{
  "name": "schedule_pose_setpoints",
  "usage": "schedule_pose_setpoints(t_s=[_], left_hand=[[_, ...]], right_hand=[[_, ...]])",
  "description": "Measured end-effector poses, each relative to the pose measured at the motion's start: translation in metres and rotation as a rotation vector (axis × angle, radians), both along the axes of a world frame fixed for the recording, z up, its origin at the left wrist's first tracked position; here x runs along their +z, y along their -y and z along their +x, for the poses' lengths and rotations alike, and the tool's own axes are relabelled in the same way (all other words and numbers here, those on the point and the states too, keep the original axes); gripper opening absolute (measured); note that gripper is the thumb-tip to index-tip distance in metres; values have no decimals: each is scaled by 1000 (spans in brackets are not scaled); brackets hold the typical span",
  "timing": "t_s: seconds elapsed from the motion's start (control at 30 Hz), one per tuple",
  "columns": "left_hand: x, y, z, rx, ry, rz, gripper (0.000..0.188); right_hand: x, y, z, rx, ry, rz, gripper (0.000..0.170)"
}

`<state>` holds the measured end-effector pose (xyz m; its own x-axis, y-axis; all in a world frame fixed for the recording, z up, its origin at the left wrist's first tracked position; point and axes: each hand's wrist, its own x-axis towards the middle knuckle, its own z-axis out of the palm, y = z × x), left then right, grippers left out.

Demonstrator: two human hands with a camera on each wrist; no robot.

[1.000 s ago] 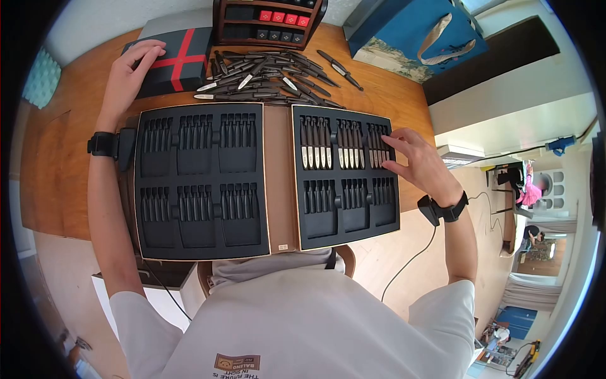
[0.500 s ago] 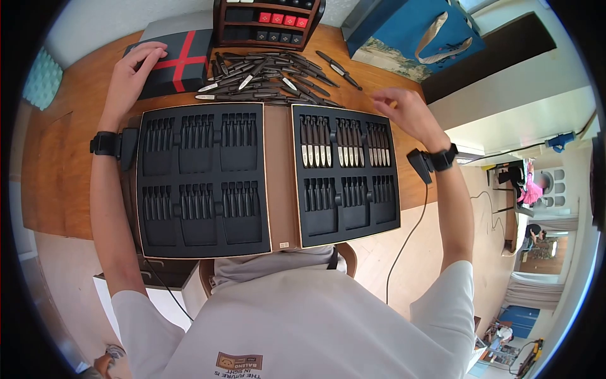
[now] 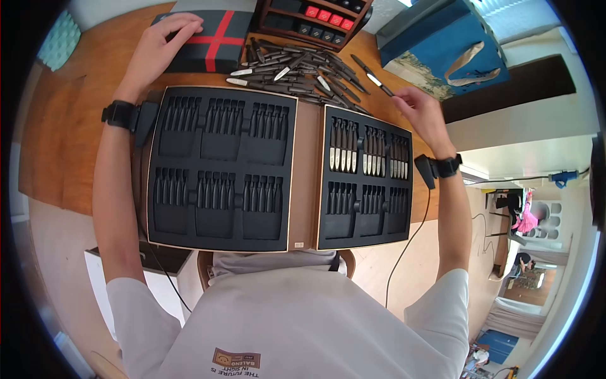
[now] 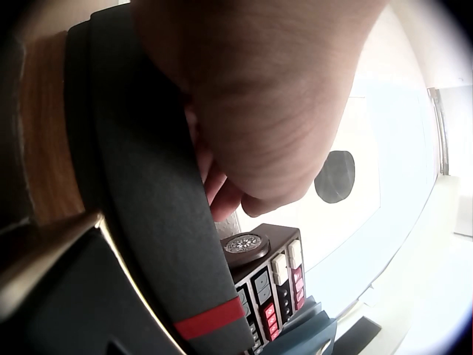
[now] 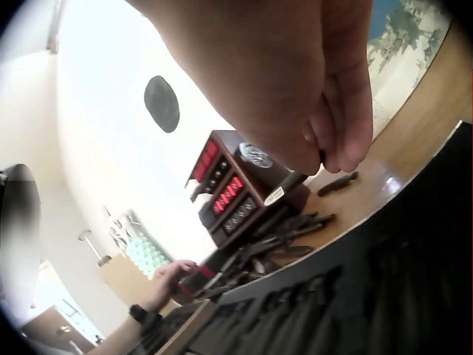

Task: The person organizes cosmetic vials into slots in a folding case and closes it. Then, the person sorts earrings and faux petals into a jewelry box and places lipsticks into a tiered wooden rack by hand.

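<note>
My right hand (image 3: 421, 114) pinches one end of a slim dark pen-shaped stick (image 3: 374, 79) with a silvery label, beyond the case's top right corner. In the right wrist view the stick's label (image 5: 275, 195) sticks out past the fingertips. My left hand (image 3: 161, 47) rests with loosely bent fingers on a black box (image 3: 189, 60) crossed by a red ribbon. Before me lies an open two-part case with black moulded slots. Its right half (image 3: 366, 175) holds similar sticks in the upper row; the left half's slots (image 3: 221, 161) hold none.
A heap of dark sticks (image 3: 303, 69) lies behind the case. Past it stands a brown wooden shelf (image 3: 303, 28) with red and black cubes. A blue paper bag (image 3: 435, 50) is at the back right. A cable (image 3: 410, 246) hangs from the right wrist.
My right hand has left the case's upper right compartment, moved up to the lone stick on the table and taken hold of its near end. The left hand stays on the box.
</note>
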<state>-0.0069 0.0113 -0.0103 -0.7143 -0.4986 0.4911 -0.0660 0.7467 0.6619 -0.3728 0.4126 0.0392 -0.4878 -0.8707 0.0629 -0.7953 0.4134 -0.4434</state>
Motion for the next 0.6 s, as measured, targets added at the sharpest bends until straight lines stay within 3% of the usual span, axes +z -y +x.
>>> schedule_pose_setpoints(t_s=[0.07,0.23,0.3,0.33,0.4,0.6], left_hand=[[-1,5,1,-31,15,13,30],[-3,13,5,-44,61,-69,31],[-3,13,4,-64,29,-46,31],[-3,13,3,-72,34,-47,31],[-2,11,3,-45,46,-5,32],[0,7,2,-27,48,43,31]], right_hand=[[17,-5,19,-11,186,-116,16],[57,-20,76,113,475,-64,12],[64,-22,99,335,547,78,10],[64,-20,109,328,552,74,10],[62,-15,126,569,402,169,9],[41,-12,150,575,386,190,14]])
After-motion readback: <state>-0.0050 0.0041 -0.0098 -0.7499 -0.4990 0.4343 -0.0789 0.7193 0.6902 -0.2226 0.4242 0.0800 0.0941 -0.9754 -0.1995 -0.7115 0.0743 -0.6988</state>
